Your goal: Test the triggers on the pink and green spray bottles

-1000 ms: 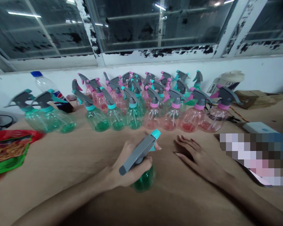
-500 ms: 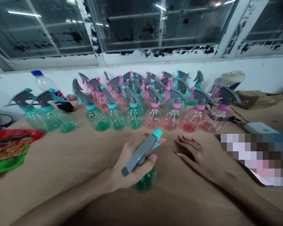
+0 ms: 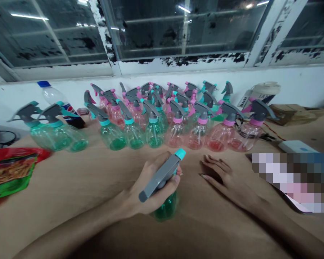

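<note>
Panes of a window [image 3: 182, 28], their frames flaking, stretch above the table [image 3: 83, 180]. Along the table's far side stand rows of spray bottles [image 3: 154, 136], green and pink tinted. A red and green snack packet [image 3: 12, 174] lies at the left, with a blue-capped Pepsi bottle [image 3: 55, 95] beyond it. The green spray bottle [image 3: 166, 208] in use is in front of the rows, between the two forearms. The left hand [image 3: 145, 180] closes its grip firmly around that bottle's neck, thumb on the near side, fingertips near the trigger. The right hand [image 3: 223, 176] rests palm down on the table, its grip relaxed and spread, thumb apart from the fingers. The gray spray head [image 3: 160, 176] slants across the left hand, ending in a turquoise nozzle [image 3: 180, 154].
</note>
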Available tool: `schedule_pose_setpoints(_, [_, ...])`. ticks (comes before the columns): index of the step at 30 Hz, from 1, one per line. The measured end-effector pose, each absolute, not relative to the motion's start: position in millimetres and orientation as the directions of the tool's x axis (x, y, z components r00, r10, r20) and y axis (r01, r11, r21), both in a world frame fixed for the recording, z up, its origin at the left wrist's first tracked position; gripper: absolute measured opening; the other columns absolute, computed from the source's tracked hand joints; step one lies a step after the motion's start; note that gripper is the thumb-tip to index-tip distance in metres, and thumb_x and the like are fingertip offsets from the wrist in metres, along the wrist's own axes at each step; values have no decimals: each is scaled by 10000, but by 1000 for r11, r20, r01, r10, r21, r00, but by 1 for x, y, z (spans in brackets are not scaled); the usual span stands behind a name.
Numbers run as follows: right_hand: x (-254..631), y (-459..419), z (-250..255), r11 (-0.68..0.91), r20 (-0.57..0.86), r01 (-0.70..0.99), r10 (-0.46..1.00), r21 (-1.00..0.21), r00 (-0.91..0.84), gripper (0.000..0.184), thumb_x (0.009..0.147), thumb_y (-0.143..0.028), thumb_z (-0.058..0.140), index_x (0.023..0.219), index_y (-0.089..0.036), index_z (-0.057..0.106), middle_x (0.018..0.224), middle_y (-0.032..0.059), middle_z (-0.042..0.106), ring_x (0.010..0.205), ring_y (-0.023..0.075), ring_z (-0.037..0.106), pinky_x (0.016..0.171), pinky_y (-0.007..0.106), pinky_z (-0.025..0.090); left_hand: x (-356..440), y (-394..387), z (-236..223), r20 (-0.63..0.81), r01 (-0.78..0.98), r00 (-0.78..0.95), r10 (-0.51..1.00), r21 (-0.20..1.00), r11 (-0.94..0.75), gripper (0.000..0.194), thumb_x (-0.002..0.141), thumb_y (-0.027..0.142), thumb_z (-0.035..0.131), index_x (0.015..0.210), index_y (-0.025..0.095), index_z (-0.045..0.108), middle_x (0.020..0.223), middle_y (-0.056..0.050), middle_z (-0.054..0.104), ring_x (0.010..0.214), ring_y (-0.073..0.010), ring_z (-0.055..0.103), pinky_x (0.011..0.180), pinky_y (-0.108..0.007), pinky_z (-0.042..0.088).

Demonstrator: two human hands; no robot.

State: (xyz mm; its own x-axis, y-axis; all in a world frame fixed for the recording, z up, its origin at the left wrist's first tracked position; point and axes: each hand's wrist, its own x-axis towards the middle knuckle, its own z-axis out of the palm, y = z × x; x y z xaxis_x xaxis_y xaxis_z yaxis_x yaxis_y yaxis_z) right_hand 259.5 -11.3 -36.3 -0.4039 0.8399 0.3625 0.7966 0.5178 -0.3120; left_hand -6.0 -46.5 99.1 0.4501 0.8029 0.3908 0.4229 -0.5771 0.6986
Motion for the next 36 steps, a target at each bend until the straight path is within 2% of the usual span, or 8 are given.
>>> schedule_pose_setpoints(2, [260, -12, -36, 516, 352, 801, 842, -305, -408, 496, 900, -454, 435, 1310, -175, 449, 1373, 118, 482, 1296, 237, 397, 1092, 488, 276, -7, -46, 99, 412, 421, 453, 791, 683, -597, 104, 786, 232, 469, 825, 229, 565, 704, 4, 586, 623, -164, 574, 612, -291, 493])
schedule_pose_setpoints(7, [259, -12, -34, 519, 349, 803, 840, -291, -416, 501, 904, -449, 431, 1323, -176, 432, 1384, 115, 470, 1303, 232, 387, 1095, 486, 272, -8, -45, 95, 406, 440, 466, 786, 665, -604, 285, 800, 224, 474, 1051, 261, 604, 700, 6, 603, 667, -179, 598, 727, -335, 509])
schedule_pose_setpoints(14, [259, -12, -34, 518, 349, 806, 840, -286, -416, 503, 905, -458, 425, 1314, -166, 439, 1375, 122, 480, 1293, 233, 401, 1086, 489, 288, -6, -47, 93, 380, 442, 438, 815, 698, -564, 348, 799, 232, 468, 1120, 265, 598, 784, -12, 644, 667, -183, 603, 708, -346, 522])
schedule_pose_setpoints(22, [259, -12, -35, 518, 351, 804, 840, -292, -413, 496, 906, -443, 425, 1313, -158, 440, 1374, 122, 480, 1296, 237, 396, 1087, 494, 284, -7, -45, 94, 454, 394, 461, 763, 665, -634, 273, 801, 199, 469, 1035, 255, 598, 907, -32, 636, 826, -195, 616, 805, -348, 500])
schedule_pose_setpoints(24, [260, -12, -35, 519, 350, 803, 840, -292, -415, 495, 906, -444, 424, 1307, -155, 447, 1371, 125, 483, 1290, 242, 404, 1083, 497, 289, -6, -45, 95, 465, 390, 455, 760, 663, -639, 202, 805, 191, 476, 970, 237, 585, 905, -33, 627, 802, -186, 617, 750, -327, 508])
schedule_pose_setpoints(27, [260, -11, -35, 521, 356, 804, 837, -288, -415, 490, 905, -448, 424, 1295, -154, 459, 1360, 131, 494, 1278, 248, 420, 1078, 504, 296, -5, -44, 96, 460, 380, 452, 764, 676, -631, 92, 811, 196, 478, 861, 222, 551, 788, -7, 589, 671, -157, 593, 626, -285, 502])
schedule_pose_setpoints(30, [260, -12, -33, 521, 357, 807, 836, -279, -417, 491, 905, -454, 423, 1295, -158, 459, 1356, 133, 499, 1277, 250, 421, 1075, 511, 296, -5, -44, 96, 450, 384, 461, 765, 676, -629, 67, 816, 218, 479, 834, 222, 543, 733, 6, 560, 620, -148, 566, 598, -281, 495])
schedule_pose_setpoints(36, [259, -12, -33, 515, 343, 808, 843, -288, -415, 499, 905, -457, 420, 1307, -163, 448, 1369, 127, 485, 1293, 241, 400, 1084, 501, 285, -4, -45, 98, 454, 343, 454, 767, 705, -621, 229, 803, 259, 530, 1022, 231, 588, 1004, -47, 637, 920, -204, 612, 841, -351, 493])
